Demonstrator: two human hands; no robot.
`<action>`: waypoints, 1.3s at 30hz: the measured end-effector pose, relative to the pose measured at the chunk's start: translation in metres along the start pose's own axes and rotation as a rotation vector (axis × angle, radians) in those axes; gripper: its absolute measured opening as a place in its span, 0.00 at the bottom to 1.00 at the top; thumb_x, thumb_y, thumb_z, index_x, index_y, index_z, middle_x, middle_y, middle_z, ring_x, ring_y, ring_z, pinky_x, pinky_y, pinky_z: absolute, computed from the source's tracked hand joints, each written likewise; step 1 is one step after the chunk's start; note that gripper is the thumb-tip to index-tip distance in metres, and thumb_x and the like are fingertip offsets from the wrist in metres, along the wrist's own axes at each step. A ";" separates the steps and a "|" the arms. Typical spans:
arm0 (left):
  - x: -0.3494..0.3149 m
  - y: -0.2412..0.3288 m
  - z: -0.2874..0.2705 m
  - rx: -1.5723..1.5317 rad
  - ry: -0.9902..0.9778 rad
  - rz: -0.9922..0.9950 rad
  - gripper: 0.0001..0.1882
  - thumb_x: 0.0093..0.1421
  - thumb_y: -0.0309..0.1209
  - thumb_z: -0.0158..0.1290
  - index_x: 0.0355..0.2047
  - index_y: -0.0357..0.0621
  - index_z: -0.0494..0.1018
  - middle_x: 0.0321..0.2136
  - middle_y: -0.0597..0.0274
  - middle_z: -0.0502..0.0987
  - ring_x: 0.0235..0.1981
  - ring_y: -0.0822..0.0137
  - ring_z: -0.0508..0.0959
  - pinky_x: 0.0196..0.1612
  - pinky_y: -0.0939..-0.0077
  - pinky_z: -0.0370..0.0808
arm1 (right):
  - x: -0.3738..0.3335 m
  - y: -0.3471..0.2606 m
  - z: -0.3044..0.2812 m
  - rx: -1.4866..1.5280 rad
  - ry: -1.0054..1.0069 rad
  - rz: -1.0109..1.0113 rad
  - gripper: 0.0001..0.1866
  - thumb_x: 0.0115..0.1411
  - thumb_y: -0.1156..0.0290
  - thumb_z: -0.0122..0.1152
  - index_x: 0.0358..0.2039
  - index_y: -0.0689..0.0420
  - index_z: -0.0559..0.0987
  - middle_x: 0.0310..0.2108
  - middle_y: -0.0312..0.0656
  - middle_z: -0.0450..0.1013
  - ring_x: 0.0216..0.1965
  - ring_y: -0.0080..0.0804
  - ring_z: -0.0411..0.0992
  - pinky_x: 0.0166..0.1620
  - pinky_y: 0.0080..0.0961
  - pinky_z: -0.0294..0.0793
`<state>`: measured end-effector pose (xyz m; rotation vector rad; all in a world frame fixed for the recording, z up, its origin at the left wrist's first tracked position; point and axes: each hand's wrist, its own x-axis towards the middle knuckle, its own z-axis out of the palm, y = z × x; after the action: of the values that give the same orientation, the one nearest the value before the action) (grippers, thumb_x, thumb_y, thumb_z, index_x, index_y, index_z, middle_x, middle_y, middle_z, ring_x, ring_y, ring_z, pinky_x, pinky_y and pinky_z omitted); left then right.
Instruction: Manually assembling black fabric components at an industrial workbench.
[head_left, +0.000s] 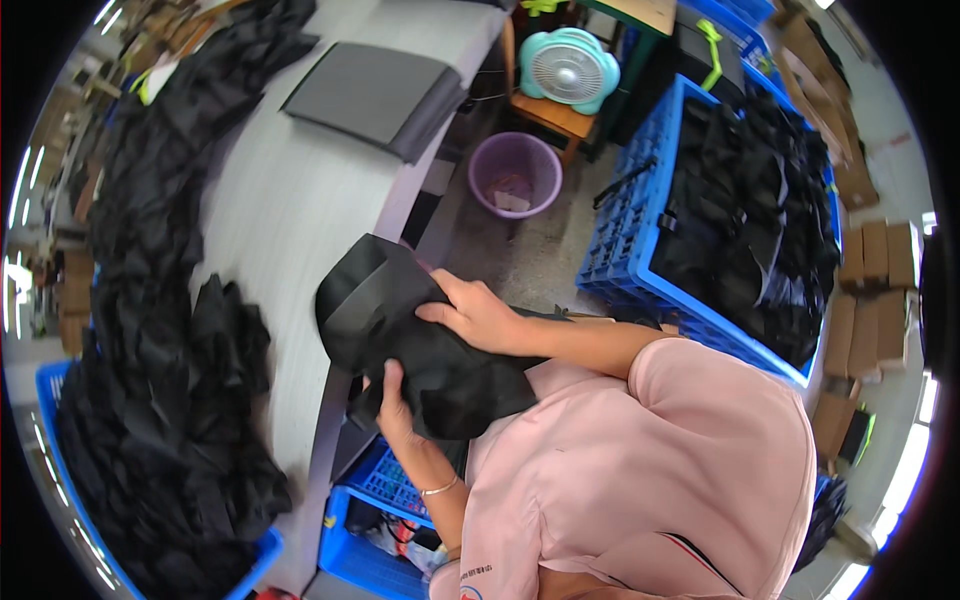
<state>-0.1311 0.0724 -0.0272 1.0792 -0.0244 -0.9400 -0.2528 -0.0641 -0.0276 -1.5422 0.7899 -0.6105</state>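
Both hands hold a black fabric piece (440, 385), looking like a soft bag or pouch, in front of my body at the table's edge. My left hand (393, 405), with a bracelet on its wrist, grips the lower near side; the thumb lies on top and the fingers are mostly hidden beneath. My right hand (475, 312) is closed on the upper right side, thumb and forefinger pressing the cloth. A smooth rounded end of the piece points left over the table, while the rest hangs in folds toward my shirt.
Along the left of the grey table (270, 190) lies a long heap of black fabric pieces (160, 400). A dark grey flat panel (375, 95) rests at the far end. Beyond stand a purple bin (515, 150), a turquoise fan (570, 70) and a blue crate (620, 225) of black pieces.
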 end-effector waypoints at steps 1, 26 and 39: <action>-0.003 -0.001 -0.004 -0.032 -0.045 -0.015 0.24 0.63 0.26 0.58 0.58 0.37 0.68 0.53 0.51 0.75 0.54 0.57 0.76 0.58 0.64 0.73 | 0.002 -0.002 -0.009 0.004 -0.015 -0.008 0.17 0.66 0.62 0.59 0.41 0.65 0.69 0.37 0.62 0.73 0.39 0.60 0.74 0.41 0.41 0.72; -0.055 0.013 0.126 0.539 -1.262 0.145 0.31 0.57 0.27 0.57 0.61 0.32 0.66 0.61 0.40 0.68 0.59 0.47 0.72 0.58 0.58 0.71 | -0.183 0.133 -0.338 -1.403 0.925 0.468 0.39 0.61 0.55 0.62 0.70 0.36 0.56 0.71 0.48 0.49 0.68 0.57 0.53 0.55 0.68 0.64; -0.102 0.112 0.174 -0.615 -1.257 0.174 0.11 0.64 0.27 0.53 0.34 0.26 0.77 0.33 0.44 0.79 0.35 0.55 0.79 0.39 0.67 0.76 | -0.231 0.401 -0.447 -1.878 -0.428 0.640 0.16 0.60 0.69 0.49 0.38 0.60 0.85 0.66 0.48 0.62 0.67 0.59 0.55 0.60 0.61 0.63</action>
<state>-0.2010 0.0272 0.1887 -0.1894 -0.7943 -1.2200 -0.7952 -0.1778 -0.3548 -2.5859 1.5090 1.3548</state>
